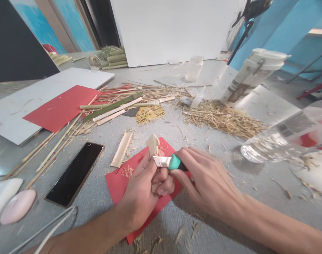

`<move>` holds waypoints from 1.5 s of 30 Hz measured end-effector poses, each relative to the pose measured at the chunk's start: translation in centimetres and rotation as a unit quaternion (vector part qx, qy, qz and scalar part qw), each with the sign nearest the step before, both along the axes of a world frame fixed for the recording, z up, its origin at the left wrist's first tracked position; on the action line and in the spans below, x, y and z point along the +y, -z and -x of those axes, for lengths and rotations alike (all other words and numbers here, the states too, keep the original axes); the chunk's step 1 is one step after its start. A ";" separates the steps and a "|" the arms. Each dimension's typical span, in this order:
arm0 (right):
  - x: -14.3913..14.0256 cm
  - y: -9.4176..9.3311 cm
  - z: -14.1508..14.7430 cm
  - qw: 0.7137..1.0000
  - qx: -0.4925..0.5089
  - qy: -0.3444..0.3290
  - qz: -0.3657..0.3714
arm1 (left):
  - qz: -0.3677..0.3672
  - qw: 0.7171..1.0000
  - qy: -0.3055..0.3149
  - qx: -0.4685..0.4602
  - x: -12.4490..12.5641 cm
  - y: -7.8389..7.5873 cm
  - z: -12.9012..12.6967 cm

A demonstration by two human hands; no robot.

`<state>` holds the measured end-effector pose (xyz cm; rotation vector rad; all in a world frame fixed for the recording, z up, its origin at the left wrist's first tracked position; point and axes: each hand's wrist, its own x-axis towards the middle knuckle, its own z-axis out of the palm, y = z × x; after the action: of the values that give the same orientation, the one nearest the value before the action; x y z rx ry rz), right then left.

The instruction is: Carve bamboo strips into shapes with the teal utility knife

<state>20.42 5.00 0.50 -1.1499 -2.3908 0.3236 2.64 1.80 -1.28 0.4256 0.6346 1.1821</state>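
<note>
A small carved piece of pale wood (153, 144) is gripped upright in my left hand (146, 188), its shaped, pointed top sticking out above the fingers. My right hand (203, 173) is wrapped round a utility knife (174, 162) with a green and black handle. The knife's short blade points left and lies against or just in front of the wood, close to my left thumb; whether it touches I cannot tell. Under both hands a sheet of red paper (115, 187) rests on the table, with wood shavings on it. Beside it lies a flat wood strip (121, 150).
A phone (75, 174) lies on the left, near a pink rounded object (18, 207) and a white cable (55, 229). Behind are bamboo strips (118, 109), sandpaper (150, 114) and a straw pile (224, 118). A plastic bottle (285, 134) and a tall canister (252, 76) stand right.
</note>
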 end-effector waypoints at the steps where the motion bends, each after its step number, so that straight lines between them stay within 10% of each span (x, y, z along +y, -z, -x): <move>1: 0.0 0.0 0.0 1.000 0.000 0.000 0.001 | 0.001 1.000 -0.001 0.001 0.0 0.0 0.0; 45: 0.9 -0.6 -0.5 0.998 0.046 -0.015 0.036 | -0.077 0.994 0.053 0.054 -0.6 -0.6 -0.1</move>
<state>20.90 5.86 1.14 -1.1068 -2.3341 0.4666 2.73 1.16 -0.73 0.6512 0.6084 1.1155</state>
